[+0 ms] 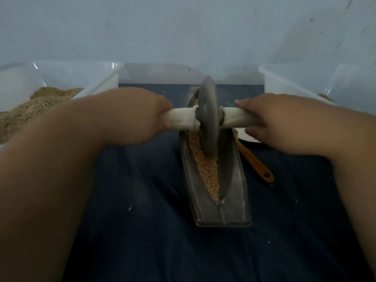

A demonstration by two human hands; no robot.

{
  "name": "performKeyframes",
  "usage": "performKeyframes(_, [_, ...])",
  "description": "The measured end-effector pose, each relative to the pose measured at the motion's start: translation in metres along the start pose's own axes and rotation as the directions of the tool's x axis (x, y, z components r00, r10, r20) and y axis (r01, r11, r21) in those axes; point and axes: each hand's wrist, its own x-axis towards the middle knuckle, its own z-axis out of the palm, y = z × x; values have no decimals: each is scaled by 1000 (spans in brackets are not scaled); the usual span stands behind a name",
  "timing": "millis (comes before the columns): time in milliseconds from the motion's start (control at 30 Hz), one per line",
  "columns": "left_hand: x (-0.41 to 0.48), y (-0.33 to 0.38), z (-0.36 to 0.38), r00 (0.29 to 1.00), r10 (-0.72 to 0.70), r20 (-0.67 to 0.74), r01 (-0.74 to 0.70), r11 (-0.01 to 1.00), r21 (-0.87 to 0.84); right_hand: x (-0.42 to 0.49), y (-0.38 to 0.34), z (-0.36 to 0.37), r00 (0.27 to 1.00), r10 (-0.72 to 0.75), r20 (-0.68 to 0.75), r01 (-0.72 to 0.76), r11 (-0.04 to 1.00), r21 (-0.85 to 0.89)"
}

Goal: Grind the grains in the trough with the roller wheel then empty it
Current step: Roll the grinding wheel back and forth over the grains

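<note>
Since the grey metal disc roller wheel [208, 117] looks heavy and rigid, its own weight should do the crushing. The white cloth-wrapped axle [183, 118] offers the non-slip hold. The left hand [142, 115] curls round it at the wheel's nine o'clock, the right hand [270, 119] at three. The wheel stands in the long grey boat-shaped metal trough [234, 190], toward its twelve o'clock end, on loose tan grains [207, 167] that would likely spill easily.

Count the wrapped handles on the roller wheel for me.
2: the left handle sticks out left of the roller wheel in the left hand; the right handle sits in the right hand. None seems hidden.
</note>
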Motion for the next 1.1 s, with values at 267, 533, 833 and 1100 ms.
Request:
performKeyframes(267, [-20,6,-24,988,2,154,31,976,-214,-13,3,-22,982,-13,188,6,999,38])
performKeyframes(533, [29,6,38,915,-240,-324,217,970,-106,40,6,29,971,213,-111,-206,976,69])
performKeyframes(833, [32,8,46,907,-84,-413,132,987,89,35,15,46,969,159,-188,-151,987,52])
performKeyframes(1100, [1,3,7,997,0,83,-5,998,58,-11,-5,-14,995,-7,101,20,991,-134])
